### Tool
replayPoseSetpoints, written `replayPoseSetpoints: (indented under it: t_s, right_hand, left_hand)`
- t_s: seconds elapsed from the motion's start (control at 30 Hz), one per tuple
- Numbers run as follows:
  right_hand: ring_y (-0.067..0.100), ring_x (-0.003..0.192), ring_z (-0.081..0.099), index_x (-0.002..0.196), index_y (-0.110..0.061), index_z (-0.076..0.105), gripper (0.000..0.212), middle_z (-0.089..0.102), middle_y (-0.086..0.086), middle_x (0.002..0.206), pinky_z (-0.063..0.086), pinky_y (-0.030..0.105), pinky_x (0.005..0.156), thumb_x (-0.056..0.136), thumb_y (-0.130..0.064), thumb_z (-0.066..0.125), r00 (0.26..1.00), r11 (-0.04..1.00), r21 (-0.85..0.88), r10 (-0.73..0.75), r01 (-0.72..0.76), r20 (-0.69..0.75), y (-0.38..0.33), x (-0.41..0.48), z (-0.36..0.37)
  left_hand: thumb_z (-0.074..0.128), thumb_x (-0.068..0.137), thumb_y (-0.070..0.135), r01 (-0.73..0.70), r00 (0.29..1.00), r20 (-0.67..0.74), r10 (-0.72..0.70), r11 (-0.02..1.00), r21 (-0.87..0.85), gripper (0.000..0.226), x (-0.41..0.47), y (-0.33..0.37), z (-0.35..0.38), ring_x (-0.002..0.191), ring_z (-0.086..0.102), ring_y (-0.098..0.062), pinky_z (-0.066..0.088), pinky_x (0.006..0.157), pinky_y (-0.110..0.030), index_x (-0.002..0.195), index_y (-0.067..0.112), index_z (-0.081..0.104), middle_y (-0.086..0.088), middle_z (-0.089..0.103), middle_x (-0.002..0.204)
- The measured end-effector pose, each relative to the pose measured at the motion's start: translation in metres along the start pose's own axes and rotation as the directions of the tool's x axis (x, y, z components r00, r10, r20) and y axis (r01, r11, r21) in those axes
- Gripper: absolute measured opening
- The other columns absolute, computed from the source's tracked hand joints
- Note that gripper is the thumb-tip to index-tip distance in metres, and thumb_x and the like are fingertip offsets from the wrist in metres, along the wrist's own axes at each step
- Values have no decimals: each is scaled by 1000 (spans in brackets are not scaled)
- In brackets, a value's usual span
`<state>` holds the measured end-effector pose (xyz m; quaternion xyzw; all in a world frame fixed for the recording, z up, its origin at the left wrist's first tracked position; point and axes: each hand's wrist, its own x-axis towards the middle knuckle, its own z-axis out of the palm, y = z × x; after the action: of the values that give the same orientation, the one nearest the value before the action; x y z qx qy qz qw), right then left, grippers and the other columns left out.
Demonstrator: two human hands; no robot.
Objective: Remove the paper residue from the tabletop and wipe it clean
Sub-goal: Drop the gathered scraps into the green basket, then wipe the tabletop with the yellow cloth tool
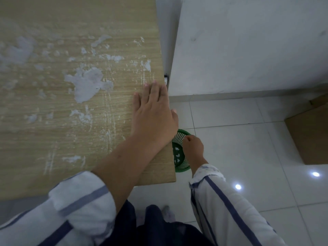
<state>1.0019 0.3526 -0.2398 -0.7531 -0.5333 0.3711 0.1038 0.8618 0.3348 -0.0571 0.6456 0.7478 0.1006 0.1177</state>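
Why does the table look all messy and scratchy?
The wooden tabletop is covered in stuck-on grey-white paper residue: big torn patches toward the middle and left, thin scraped streaks near the left hand resting flat at the table's right edge. A few white scraps lie in the green basket on the floor, under the right hand.

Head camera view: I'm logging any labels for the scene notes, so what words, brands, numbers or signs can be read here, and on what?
None can be read.
Tabletop: only torn paper residue, blank grey patches.
Green basket: no label visible.
Cardboard box: plain faces, no print shown.
Small dark object by the table edge: too small to read.
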Motion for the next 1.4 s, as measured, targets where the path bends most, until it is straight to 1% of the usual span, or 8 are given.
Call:
replayPoseSetpoints:
  t_s: [0.1,0.23,0.33,0.43,0.63,1.0,1.23,1.4]
  right_hand:
    - [13,59,48,74,-8,60,31,57,5,70,33,18,54,95,-19,38,992,993,-11,-120,120,-24,-31,-21,-26]
    - [14,56,39,63,-15,46,31,49,5,66,29,22,53,93,-18,40,960,966,-14,-258,258,-111,-76,-50,-66]
    - [16,64,42,66,-14,50,28,49,3,67,31,24,58,93,-17,40,923,941,-5,-334,339,-190,-108,-76,-93]
    - [18,78,49,85,-9,64,22,56,6,84,36,26,69,92,-19,45,889,916,-12,-391,400,-239,-134,-105,-105]
    - [28,107,51,112,-6,61,27,58,13,114,39,29,87,92,-18,48,838,840,-139,-538,524,-95,-179,-148,-99]
    - [28,114,45,117,-9,58,31,53,11,120,36,35,94,93,-22,45,688,675,-193,-726,712,-1,-287,-176,-102]
    - [28,114,43,115,-9,59,29,53,11,119,34,35,94,92,-21,47,526,518,-157,-850,841,17,-374,-197,-81]
    - [29,113,44,115,-10,60,30,54,12,118,34,36,94,90,-20,45,460,449,-148,-886,881,51,-434,-209,-40]
  left_hand:
    - [29,96,36,-3,1000,15,4,1000,-23,65,-1,0,-3,145,-7,-23,-6,117,-41,149,12,1,-7,0,159]
    - [25,99,35,-22,997,69,26,998,-54,61,-8,-3,-12,145,-7,-22,-6,116,-38,150,12,2,-7,0,159]
    - [25,100,31,-32,993,115,40,997,-72,56,-19,-9,-22,146,-4,-21,-5,117,-38,149,11,9,-6,4,159]
    - [24,100,27,-18,981,193,31,998,-68,53,-32,-21,-33,146,-3,-22,-3,117,-39,149,11,12,-5,5,159]
    - [27,99,23,55,958,283,-49,998,-12,54,-47,-50,-67,146,-3,-24,2,118,-42,149,11,10,-5,2,159]
    - [27,101,30,174,984,44,-172,984,-45,53,-42,-96,-161,146,0,-25,8,118,-42,148,12,13,-5,5,159]
    - [27,101,29,243,955,-150,-255,965,-96,51,-40,-149,-223,146,2,-24,8,117,-42,148,11,16,-6,8,158]
    - [28,100,30,256,933,-231,-275,961,-107,51,-27,-213,-258,146,4,-24,8,116,-42,147,13,19,-4,11,158]
